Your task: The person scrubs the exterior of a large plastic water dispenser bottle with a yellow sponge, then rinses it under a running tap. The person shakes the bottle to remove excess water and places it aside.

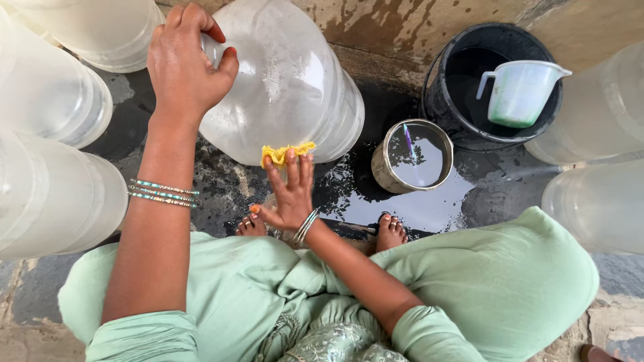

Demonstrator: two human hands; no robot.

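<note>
A: What is seen beyond the squatting place?

B: A black bucket is set against the stained wall, water held in it. A pale jug with a green tinge is rested inside, tilted, its handle turned left.

A: And beside the bucket?

B: A steel pot is placed just left of it, filled with water, on the wet floor. A puddle is spread before it.

A: Anything else?

B: Clear bottles are stacked at the left, and more are laid at the right. A light green garment is seen below, and bare toes are planted on the wet ground.
</note>
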